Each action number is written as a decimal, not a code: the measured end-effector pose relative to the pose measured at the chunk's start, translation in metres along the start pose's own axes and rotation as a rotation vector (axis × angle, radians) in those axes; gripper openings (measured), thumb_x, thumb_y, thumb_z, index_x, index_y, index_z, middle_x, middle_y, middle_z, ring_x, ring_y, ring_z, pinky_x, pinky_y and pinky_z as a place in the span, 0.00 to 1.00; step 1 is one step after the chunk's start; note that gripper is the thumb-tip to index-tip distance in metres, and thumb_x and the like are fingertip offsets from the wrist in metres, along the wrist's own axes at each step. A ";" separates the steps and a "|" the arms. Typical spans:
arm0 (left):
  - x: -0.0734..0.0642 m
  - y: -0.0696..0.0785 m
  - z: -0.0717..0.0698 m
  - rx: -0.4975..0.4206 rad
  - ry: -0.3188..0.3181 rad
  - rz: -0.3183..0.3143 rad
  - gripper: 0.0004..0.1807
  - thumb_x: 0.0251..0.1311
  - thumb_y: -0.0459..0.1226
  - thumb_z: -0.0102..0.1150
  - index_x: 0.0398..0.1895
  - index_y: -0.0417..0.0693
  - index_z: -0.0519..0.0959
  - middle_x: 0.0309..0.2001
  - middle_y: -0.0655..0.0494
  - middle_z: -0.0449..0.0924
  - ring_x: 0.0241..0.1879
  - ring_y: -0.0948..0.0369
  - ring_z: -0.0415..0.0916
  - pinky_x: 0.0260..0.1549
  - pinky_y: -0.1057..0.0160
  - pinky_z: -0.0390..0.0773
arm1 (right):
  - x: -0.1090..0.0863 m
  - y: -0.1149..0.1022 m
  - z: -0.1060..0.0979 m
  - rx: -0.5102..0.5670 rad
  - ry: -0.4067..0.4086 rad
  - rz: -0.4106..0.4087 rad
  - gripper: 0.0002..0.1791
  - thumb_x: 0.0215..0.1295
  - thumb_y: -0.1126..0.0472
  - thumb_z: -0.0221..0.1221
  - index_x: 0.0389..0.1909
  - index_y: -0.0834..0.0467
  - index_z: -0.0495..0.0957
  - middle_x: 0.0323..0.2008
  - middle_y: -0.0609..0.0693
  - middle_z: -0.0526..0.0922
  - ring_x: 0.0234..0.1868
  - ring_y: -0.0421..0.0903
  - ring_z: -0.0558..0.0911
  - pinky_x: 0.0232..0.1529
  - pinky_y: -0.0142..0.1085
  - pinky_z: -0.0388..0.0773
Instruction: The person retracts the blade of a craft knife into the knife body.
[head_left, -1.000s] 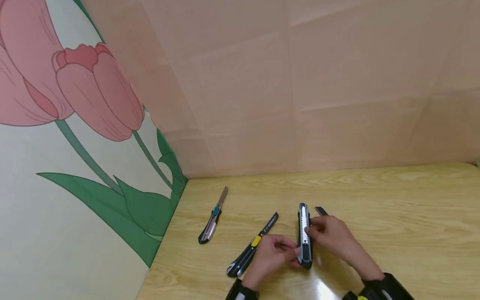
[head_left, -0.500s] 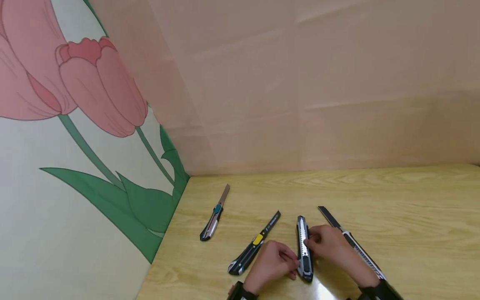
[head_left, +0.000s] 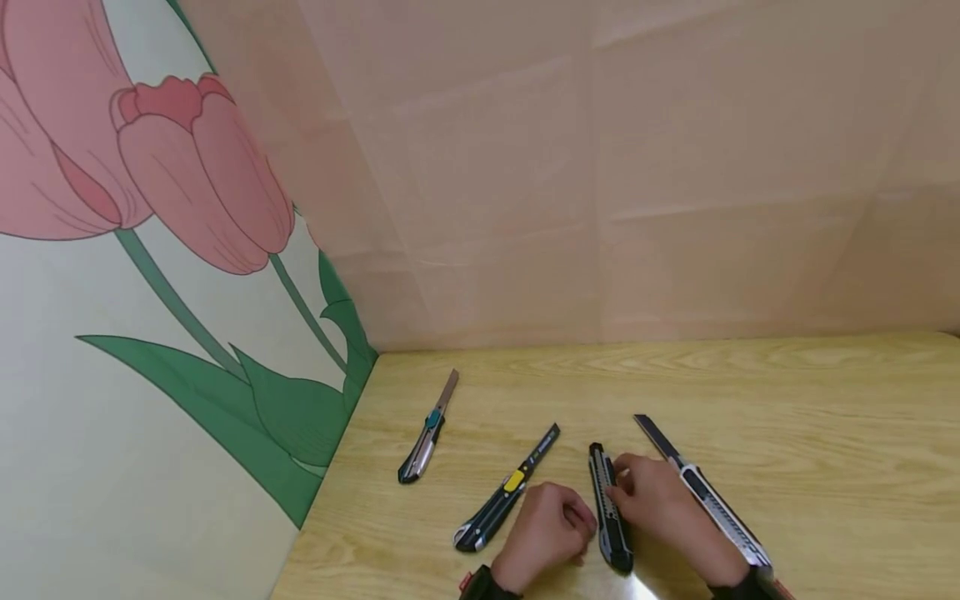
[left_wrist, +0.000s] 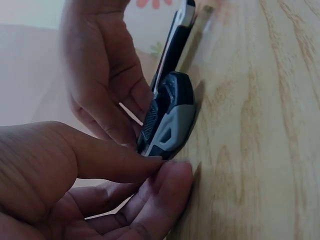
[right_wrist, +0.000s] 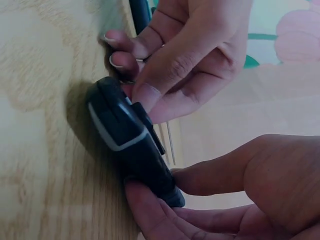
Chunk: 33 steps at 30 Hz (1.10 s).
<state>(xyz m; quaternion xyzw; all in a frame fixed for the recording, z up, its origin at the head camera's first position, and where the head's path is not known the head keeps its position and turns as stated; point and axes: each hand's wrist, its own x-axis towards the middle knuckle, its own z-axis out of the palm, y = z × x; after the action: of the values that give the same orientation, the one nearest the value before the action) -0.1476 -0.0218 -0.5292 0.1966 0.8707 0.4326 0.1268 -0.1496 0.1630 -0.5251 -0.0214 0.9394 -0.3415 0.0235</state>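
Three of the four snap-off utility knives on the wooden table (head_left: 847,417) lie with the blade extended: the teal-slider knife (head_left: 422,454) near the left edge, the yellow-slider knife (head_left: 486,518) in from it, and the white-trimmed knife (head_left: 723,512), farthest to the right of the four. The fourth, the black utility knife (head_left: 611,521), is in work. It is well apart from the table's far edge, between the yellow-slider and white-trimmed knives. No blade shows beyond its far end; by comparison with the others, blade extension and release are judged to remain.

The right hand (head_left: 660,496) grasps the black knife between thumb and fingers, tilting it on its side; whether it clears the tabletop cannot be told. The left hand (head_left: 551,525) has its fingers curled, thumb and fingertips close to the knife's near end. Whether they pinch it or only lie beside it cannot be determined.
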 end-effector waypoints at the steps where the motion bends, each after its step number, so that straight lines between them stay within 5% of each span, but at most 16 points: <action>1: 0.000 0.000 0.000 -0.003 0.004 -0.007 0.06 0.47 0.30 0.64 0.22 0.51 0.82 0.15 0.68 0.76 0.10 0.75 0.70 0.17 0.76 0.73 | -0.001 0.000 0.000 -0.016 0.004 0.001 0.18 0.53 0.59 0.65 0.44 0.64 0.77 0.24 0.47 0.81 0.24 0.40 0.76 0.23 0.36 0.74; 11: 0.001 -0.009 -0.001 0.008 0.057 -0.005 0.08 0.50 0.40 0.68 0.34 0.53 0.82 0.25 0.70 0.80 0.25 0.73 0.75 0.27 0.74 0.74 | -0.009 -0.001 -0.013 -0.061 -0.050 0.056 0.19 0.58 0.54 0.63 0.49 0.58 0.79 0.24 0.44 0.80 0.24 0.40 0.75 0.22 0.37 0.72; 16: 0.005 -0.007 -0.001 0.033 0.102 0.081 0.08 0.52 0.42 0.67 0.35 0.55 0.82 0.27 0.72 0.80 0.27 0.75 0.74 0.29 0.75 0.73 | -0.010 0.019 -0.044 -0.113 0.101 0.041 0.19 0.58 0.52 0.62 0.48 0.57 0.81 0.31 0.47 0.84 0.29 0.43 0.79 0.22 0.39 0.73; 21: 0.012 -0.002 -0.003 0.054 0.166 0.161 0.05 0.53 0.41 0.66 0.33 0.53 0.83 0.28 0.70 0.81 0.26 0.75 0.74 0.27 0.77 0.72 | -0.007 0.041 -0.064 -0.183 0.212 0.046 0.28 0.57 0.52 0.62 0.56 0.64 0.74 0.41 0.61 0.81 0.32 0.54 0.80 0.20 0.42 0.73; 25: 0.016 0.004 -0.005 0.012 0.151 0.131 0.05 0.53 0.42 0.66 0.33 0.55 0.83 0.28 0.70 0.80 0.25 0.74 0.73 0.24 0.75 0.72 | -0.005 0.054 -0.068 -0.211 0.131 0.090 0.37 0.56 0.46 0.62 0.57 0.69 0.70 0.43 0.66 0.78 0.35 0.60 0.79 0.24 0.48 0.76; 33: 0.025 0.012 -0.009 -0.061 0.127 0.060 0.05 0.53 0.43 0.66 0.33 0.57 0.84 0.29 0.70 0.80 0.26 0.72 0.75 0.26 0.72 0.75 | -0.006 0.063 -0.060 -0.204 -0.008 0.144 0.35 0.50 0.44 0.66 0.51 0.66 0.75 0.35 0.55 0.78 0.32 0.49 0.76 0.28 0.45 0.75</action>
<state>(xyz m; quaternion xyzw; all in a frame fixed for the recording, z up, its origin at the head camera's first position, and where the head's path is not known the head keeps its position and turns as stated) -0.1708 -0.0097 -0.5156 0.1907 0.8572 0.4741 0.0642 -0.1488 0.2506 -0.5195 0.0425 0.9682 -0.2415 0.0496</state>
